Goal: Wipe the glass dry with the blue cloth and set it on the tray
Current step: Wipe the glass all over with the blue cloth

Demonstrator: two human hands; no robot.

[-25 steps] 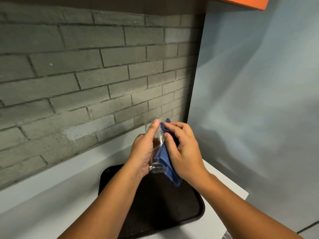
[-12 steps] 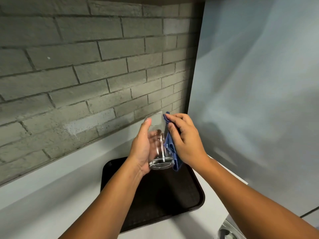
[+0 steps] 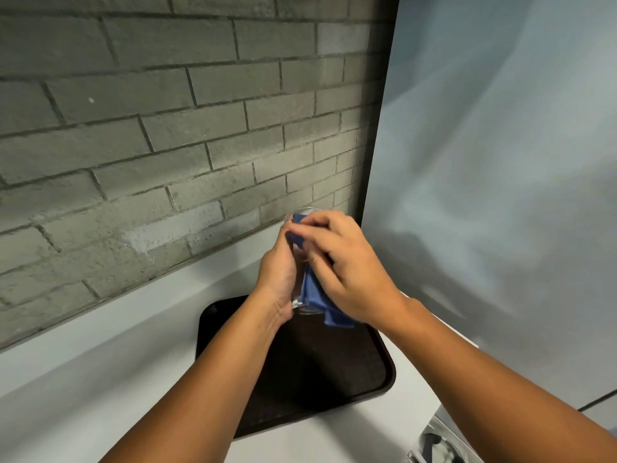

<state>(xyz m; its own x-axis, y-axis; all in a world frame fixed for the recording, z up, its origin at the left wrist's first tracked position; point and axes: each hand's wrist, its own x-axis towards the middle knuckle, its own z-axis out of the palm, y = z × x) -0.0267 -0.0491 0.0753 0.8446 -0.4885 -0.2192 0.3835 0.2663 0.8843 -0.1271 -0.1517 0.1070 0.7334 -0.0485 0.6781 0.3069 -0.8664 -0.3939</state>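
Note:
A clear drinking glass (image 3: 299,262) is held upright in the air above the far end of the dark tray (image 3: 377,372). My left hand (image 3: 277,279) grips its left side. My right hand (image 3: 347,272) presses the blue cloth (image 3: 315,295) against the glass's right side and over its rim, fingers curled across the top. The cloth's lower corner hangs below the glass's base. Most of the glass is hidden between the two hands and the cloth.
The tray lies on a white counter (image 3: 117,362) that meets a grey brick wall (image 3: 167,145) behind. A pale blue-grey panel (image 3: 500,162) closes the right side. A shiny metal fitting (image 3: 437,442) shows at the bottom right edge.
My right hand has slid the cloth up and across the rim of the glass, covering more of it. The cloth now hangs lower under the base. The glass stays above the tray.

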